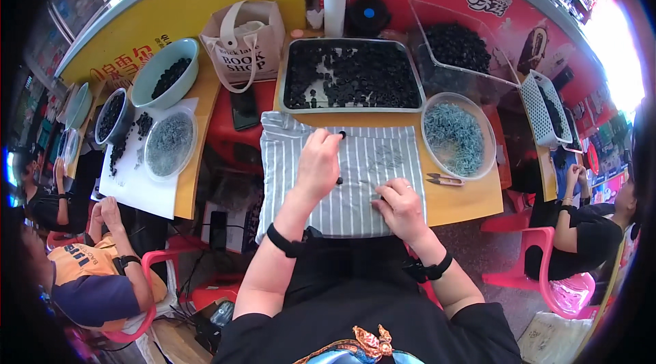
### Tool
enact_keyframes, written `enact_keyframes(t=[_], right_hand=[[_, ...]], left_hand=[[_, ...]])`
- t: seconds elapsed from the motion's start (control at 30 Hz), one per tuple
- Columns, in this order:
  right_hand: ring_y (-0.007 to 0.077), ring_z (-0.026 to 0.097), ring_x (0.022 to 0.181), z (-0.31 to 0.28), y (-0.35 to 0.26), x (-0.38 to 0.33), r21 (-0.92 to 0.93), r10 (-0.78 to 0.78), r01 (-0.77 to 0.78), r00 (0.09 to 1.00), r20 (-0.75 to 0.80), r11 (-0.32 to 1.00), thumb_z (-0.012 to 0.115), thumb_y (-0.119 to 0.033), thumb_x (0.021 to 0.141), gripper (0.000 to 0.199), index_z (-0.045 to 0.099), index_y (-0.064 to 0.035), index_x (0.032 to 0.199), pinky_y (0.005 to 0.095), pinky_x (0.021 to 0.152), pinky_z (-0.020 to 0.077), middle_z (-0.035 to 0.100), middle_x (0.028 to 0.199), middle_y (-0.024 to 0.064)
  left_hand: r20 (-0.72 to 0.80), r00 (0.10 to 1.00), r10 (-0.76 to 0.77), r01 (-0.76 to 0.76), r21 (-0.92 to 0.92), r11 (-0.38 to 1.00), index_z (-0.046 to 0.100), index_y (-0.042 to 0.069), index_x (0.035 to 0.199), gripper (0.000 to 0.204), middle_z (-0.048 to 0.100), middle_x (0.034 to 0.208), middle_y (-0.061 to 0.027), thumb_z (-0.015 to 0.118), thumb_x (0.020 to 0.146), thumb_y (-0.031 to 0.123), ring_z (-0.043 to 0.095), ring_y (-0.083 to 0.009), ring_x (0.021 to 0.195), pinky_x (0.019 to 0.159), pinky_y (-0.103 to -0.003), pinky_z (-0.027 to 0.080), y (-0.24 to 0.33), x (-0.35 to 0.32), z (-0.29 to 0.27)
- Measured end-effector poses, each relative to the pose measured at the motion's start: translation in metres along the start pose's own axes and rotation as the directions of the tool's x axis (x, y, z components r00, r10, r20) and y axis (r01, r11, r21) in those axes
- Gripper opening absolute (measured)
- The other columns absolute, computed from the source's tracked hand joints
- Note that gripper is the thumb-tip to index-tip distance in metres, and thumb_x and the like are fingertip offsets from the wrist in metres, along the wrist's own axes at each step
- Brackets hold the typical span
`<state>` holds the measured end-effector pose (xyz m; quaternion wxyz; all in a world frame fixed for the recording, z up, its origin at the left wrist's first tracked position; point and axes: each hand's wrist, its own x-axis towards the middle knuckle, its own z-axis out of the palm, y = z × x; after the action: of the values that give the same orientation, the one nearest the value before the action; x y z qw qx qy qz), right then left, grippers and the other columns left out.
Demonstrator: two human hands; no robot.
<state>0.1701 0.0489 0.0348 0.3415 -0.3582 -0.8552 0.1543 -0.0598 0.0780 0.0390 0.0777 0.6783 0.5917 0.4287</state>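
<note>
A grey cloth with white stripes [294,138] lies in front of me at the table's near edge. Over its upper middle my left hand [318,164] is closed in a pinch, a small black round piece [342,134] at its fingertips. Another small black piece [339,181] sits on the cloth beside that hand. My right hand [402,208] rests low on the right of the cloth, thumb and fingers pressed together; something small and dark shows at the tips, too small to name. Several thin blue-grey pieces [387,159] are scattered on the cloth between the hands.
A metal tray [352,110] of black pieces stands behind the cloth. To the right are a round tub [492,138] of blue-grey pieces, snips [445,179] and a clear bin [502,72]. A tote bag [270,22] and white bottle [335,5] stand behind. Other people sit on both sides.
</note>
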Motion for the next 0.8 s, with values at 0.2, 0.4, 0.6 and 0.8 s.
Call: enact_keyframes(t=[0.2,0.4,0.6,0.8], right_hand=[[0.0210,0.059,0.079,-0.012,0.017,-0.011,0.326,0.296,-0.275,0.955,-0.019,0.904,0.072,0.009,0.072,0.027,0.065,-0.0004,0.096,0.0297,0.062,0.0483,0.061,0.090,0.0103],[0.0303,0.059,0.082,-0.006,0.006,-0.009,0.137,0.108,-0.098,0.991,-0.074,0.986,0.071,0.007,0.072,0.022,0.064,-0.0008,0.091,0.0350,0.073,0.0484,0.062,0.087,0.0115],[0.0312,0.060,0.083,0.001,0.006,-0.013,0.072,0.055,-0.048,0.994,-0.098,0.996,0.068,0.008,0.075,0.017,0.064,-0.0008,0.089,0.0348,0.073,0.0483,0.062,0.087,0.0122],[0.0105,0.059,0.080,-0.002,-0.013,-0.010,0.636,0.436,-0.269,0.892,-0.120,0.724,0.064,0.010,0.085,0.013,0.064,0.0010,0.095,0.0230,0.071,0.0473,0.061,0.091,0.0055]], left_hand=[[0.129,0.987,0.095,-0.117,0.176,0.978,0.066,-0.007,0.100,0.028,0.060,0.101,-0.0185,0.053,0.076,-0.009,0.055,-0.0369,0.100,0.088,-0.042,0.049,-0.016,0.010,0.017],[0.173,0.973,0.151,-0.184,0.195,0.963,0.066,-0.006,0.087,0.016,0.060,0.094,-0.0188,0.055,0.075,-0.008,0.055,-0.0381,0.093,0.085,-0.042,0.049,-0.016,0.010,0.014],[0.435,0.860,-0.266,0.510,-0.747,0.426,0.070,-0.004,0.101,0.016,0.069,0.101,-0.0134,0.066,0.087,-0.003,0.067,-0.0223,0.087,0.078,-0.031,0.053,0.022,-0.020,-0.012],[0.543,0.820,-0.180,0.433,-0.795,-0.425,0.065,-0.005,0.116,0.025,0.067,0.112,-0.0180,0.063,0.091,-0.003,0.067,-0.0219,0.097,0.085,-0.027,0.055,0.026,-0.066,0.009]])
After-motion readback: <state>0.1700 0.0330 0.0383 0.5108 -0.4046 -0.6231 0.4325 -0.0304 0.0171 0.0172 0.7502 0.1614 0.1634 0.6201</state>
